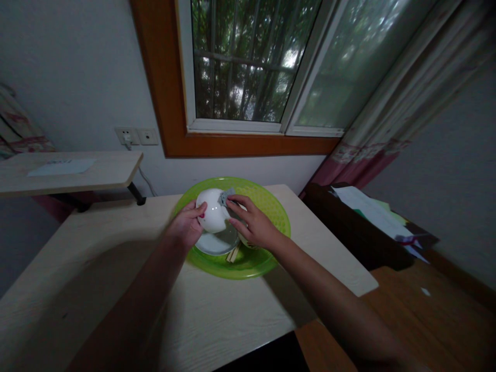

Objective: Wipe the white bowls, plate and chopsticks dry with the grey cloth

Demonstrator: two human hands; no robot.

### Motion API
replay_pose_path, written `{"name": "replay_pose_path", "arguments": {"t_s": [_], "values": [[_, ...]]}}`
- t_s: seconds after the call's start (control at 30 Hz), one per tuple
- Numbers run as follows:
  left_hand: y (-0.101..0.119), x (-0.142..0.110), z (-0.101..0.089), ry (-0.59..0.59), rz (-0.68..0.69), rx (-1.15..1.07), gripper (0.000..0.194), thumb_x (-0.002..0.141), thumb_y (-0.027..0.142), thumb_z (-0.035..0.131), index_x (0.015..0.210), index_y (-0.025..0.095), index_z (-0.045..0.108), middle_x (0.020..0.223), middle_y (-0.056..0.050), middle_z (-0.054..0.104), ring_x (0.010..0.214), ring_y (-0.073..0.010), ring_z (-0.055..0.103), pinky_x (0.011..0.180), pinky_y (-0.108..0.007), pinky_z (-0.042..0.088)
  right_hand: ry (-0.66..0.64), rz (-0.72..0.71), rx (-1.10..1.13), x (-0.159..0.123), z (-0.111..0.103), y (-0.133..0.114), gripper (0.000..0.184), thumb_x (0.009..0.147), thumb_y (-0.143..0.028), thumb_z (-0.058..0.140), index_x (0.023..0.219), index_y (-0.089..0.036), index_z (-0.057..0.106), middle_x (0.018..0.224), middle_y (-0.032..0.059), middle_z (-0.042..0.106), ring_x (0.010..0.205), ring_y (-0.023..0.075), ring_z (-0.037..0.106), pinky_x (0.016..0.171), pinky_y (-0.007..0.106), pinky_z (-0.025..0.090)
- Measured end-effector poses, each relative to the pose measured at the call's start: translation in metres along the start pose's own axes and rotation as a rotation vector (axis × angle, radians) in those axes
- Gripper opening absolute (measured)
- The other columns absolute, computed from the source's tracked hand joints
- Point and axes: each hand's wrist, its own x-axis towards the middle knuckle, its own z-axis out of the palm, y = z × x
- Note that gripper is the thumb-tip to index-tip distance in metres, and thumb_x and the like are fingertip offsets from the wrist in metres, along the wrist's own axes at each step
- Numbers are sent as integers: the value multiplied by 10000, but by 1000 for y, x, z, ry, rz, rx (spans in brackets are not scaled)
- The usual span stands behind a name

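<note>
My left hand [187, 223] grips a white bowl [211, 206] by its left side, thumb on the outer wall, near a small red mark. The bowl is turned with its rounded outside toward me. My right hand [251, 219] pinches a grey cloth or scrubbing pad [225, 197] against the bowl's upper right side. Both hands are over a green plastic basin [287, 222]. Inside it, below the bowl, lies a white plate [217, 244]. A pair of wooden chopsticks [233, 254] rests beside the plate. Another pale dish is partly hidden under my right hand.
The basin stands on a light wooden table [217, 310] against the wall below a window. A raised shelf [108, 170] with a paper sheet is on the left. On the right, papers [372, 214] lie on a dark piece of furniture.
</note>
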Motion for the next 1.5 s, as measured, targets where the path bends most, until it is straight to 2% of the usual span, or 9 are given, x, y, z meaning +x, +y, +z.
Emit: {"name": "replay_pose_path", "arguments": {"t_s": [0.23,0.43,0.6,0.77,0.9,1.07,1.2,1.33,1.5], "values": [[4,0,-1,39,43,0,413,815,71,651,1225,126,639,1188,-159,711,1141,-301,666,1012,-452,537,66,93,18,0,-1,0,280,1006,-304,534,1236,-229,675,1175,111,627,1113,247,606,979,474,546],[4,-1,1,4,35,-1,318,834,86,640,1150,120,655,1120,-143,734,1085,-277,690,1007,-439,541,16,-49,105,-3,-6,-4,371,999,-273,527,1360,-228,600,1300,123,590,1226,246,559,1050,482,500],[-1,-1,2,-36,-29,27,370,845,84,636,1214,111,636,1133,-154,732,1079,-271,695,1022,-446,531,46,-12,-17,-2,-4,-1,455,1009,-293,526,1463,-280,496,1400,113,536,1292,267,499,1080,537,457],[3,-1,3,-12,12,-1,424,823,56,643,1241,128,633,1186,-158,716,1128,-292,679,1019,-455,533,103,106,-105,0,0,4,331,1010,-312,531,1318,-256,640,1249,109,623,1156,271,560,994,515,505],[6,0,1,46,44,-24,424,842,69,625,1260,145,624,1192,-142,717,1134,-284,678,1017,-446,539,89,75,-38,-1,0,2,278,1013,-295,519,1211,-227,702,1146,103,653,1077,244,602,942,458,533],[4,3,-2,50,20,-34,392,854,82,614,1244,118,628,1180,-162,716,1125,-290,681,1019,-445,540,27,-13,14,-3,-3,-4,369,1021,-271,485,1374,-291,589,1303,81,604,1178,245,567,1008,492,506],[0,2,0,27,-20,-23,310,869,94,614,1177,104,650,1108,-156,732,1053,-265,705,1017,-435,542,6,8,-54,-2,-1,-2,449,1026,-292,487,1473,-331,479,1394,74,549,1242,263,517,1051,530,470],[-3,3,0,46,-37,-11,202,882,96,610,1075,110,665,1013,-125,745,979,-231,718,997,-416,553,26,96,-139,0,2,2,394,1029,-339,495,1411,-274,566,1320,102,589,1189,281,521,1022,527,478],[-2,6,-4,80,-21,-26,195,864,83,616,1052,104,666,1024,-141,741,1030,-256,711,997,-417,551,21,135,-138,0,1,2,304,1030,-344,494,1211,-238,714,1137,99,658,1059,263,571,937,487,513]]}}
